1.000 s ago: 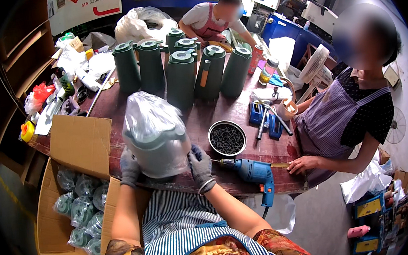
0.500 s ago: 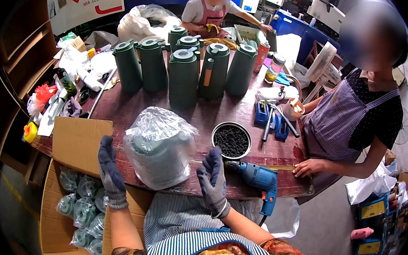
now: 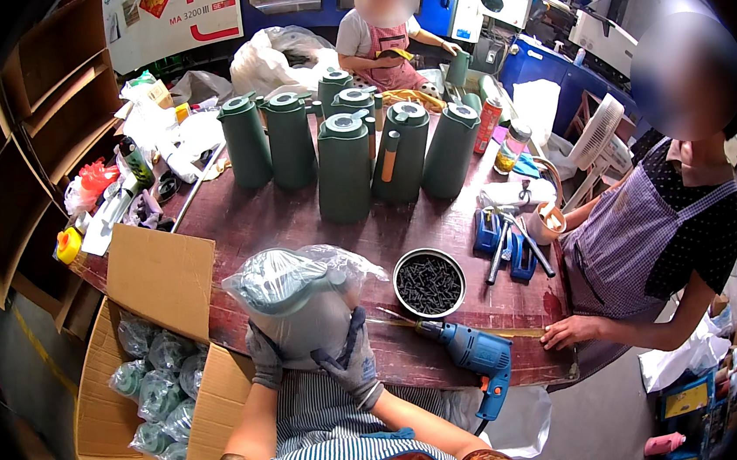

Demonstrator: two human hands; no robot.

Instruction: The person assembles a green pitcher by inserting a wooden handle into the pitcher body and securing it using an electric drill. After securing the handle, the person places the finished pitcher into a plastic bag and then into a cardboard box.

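A green vacuum jug in a clear plastic bag (image 3: 292, 311) is at the near edge of the table, held between my two gloved hands. My left hand (image 3: 265, 358) presses against its lower left side. On its lower right side is my right hand (image 3: 350, 363), thumb up along the plastic and fingers partly under the bag. The bag's loose top fans out to the right. Whether the jug's base touches the table is hidden. To the right, a blue power drill (image 3: 471, 352) lies beside a round tin of black screws (image 3: 429, 283).
Several unbagged green jugs (image 3: 345, 171) stand farther back. Left of me, an open carton (image 3: 104, 411) holds several bagged items. Blue tape dispensers (image 3: 522, 256) lie to the right, near a co-worker's hand (image 3: 572, 331) on the table edge. Another person sits at the far side.
Both my hands have come in from either side and closed on the bagged jug, which now leans toward me. The view has shifted slightly, and the far person's arm has moved to a green jug.
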